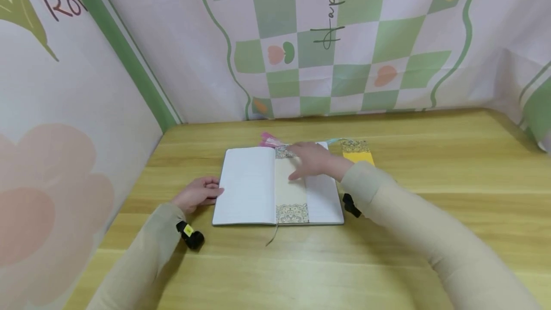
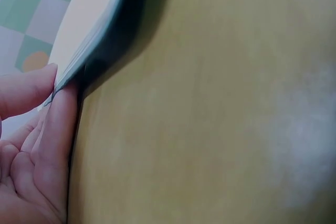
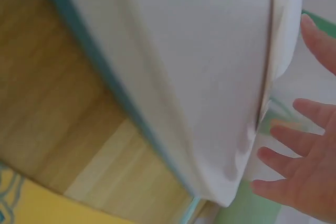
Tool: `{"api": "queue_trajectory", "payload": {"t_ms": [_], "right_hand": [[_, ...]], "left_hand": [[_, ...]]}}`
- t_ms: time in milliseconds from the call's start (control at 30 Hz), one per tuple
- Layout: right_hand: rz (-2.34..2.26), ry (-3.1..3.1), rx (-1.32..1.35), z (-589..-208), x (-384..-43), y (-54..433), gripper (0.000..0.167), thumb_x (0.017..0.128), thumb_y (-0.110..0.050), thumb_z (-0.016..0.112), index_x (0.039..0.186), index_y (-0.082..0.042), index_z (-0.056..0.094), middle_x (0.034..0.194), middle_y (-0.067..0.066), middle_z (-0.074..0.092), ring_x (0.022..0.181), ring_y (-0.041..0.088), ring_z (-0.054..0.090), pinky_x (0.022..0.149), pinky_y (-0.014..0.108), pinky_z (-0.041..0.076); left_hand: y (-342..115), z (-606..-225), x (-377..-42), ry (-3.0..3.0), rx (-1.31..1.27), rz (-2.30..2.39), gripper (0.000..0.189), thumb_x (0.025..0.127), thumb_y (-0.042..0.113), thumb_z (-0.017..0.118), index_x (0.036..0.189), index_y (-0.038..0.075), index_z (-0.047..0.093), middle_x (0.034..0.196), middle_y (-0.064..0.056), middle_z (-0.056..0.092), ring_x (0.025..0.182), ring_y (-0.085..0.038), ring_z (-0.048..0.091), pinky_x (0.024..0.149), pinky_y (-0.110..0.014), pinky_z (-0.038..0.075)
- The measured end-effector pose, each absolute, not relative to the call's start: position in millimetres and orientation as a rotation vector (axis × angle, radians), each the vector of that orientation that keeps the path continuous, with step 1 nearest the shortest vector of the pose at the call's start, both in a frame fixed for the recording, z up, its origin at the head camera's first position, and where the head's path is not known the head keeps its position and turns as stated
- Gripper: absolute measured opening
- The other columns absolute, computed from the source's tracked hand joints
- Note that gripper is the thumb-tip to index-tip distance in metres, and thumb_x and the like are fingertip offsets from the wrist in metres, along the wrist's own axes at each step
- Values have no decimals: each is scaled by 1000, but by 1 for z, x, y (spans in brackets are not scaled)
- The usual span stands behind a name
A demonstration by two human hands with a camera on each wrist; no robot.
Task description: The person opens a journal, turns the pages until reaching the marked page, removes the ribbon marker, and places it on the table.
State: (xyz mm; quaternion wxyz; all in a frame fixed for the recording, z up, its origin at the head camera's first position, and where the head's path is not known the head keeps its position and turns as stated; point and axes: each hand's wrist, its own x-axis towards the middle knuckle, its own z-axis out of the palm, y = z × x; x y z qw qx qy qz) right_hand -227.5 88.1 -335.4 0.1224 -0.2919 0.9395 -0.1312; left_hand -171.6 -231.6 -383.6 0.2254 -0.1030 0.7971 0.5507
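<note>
An open notebook [image 1: 247, 185] with blank-looking white pages lies on the wooden table. Along its fold, on the right page, is a cream bookmark [image 1: 290, 190] with dark lace-like patterns at both ends. A pink tassel [image 1: 269, 140] sticks out past the notebook's top edge, by the bookmark's far end. My left hand [image 1: 198, 194] pinches the notebook's left edge, thumb on top and fingers beneath, as the left wrist view shows. Over the bookmark's upper part is my right hand [image 1: 316, 159], its fingers spread, partly hiding the bookmark; the right wrist view shows nothing gripped.
Right of the notebook lies a yellow bookmark [image 1: 358, 157] with a patterned end and a light blue cord, partly behind my right sleeve. A thin ribbon [image 1: 271, 238] trails from the notebook's near edge. Behind the wooden table [image 1: 275, 271] hangs a green-and-white checked cloth [image 1: 316, 78].
</note>
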Motion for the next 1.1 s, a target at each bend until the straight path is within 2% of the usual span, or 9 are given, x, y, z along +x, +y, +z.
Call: {"api": "queue_trajectory", "payload": {"t_ms": [300,533,700,1100], "right_hand": [[-371,2760,-712,-341,-243,98,95,74,-45,77,145,-2,32,148,27,30,134,49,27,109,65,18],[-273,2748,-640,-342,-247,97,102,70,-49,79,147,-5,28,150,26,27,136,49,24,109,65,15],[-210,2754,-612,-341,-249,97,102,70,-52,78,147,-6,29,150,24,28,137,48,23,110,66,12],[-199,2806,-613,-341,-244,91,98,70,-48,79,143,-1,34,146,25,35,135,46,27,111,64,14]], "left_hand": [[-230,-382,-170,2205,-304,1502,50,94,8,58,137,-6,37,129,-20,52,87,-8,57,76,-21,54],[-230,-382,-169,2194,-297,1512,52,93,8,58,138,-7,36,129,-21,52,87,-7,58,76,-22,54],[-230,-383,-171,2203,-291,1501,52,94,8,57,138,-7,35,129,-21,52,89,-9,58,77,-22,54],[-230,-382,-172,2205,-303,1497,48,94,7,58,136,-6,38,123,-16,55,86,-8,57,75,-21,54]]}}
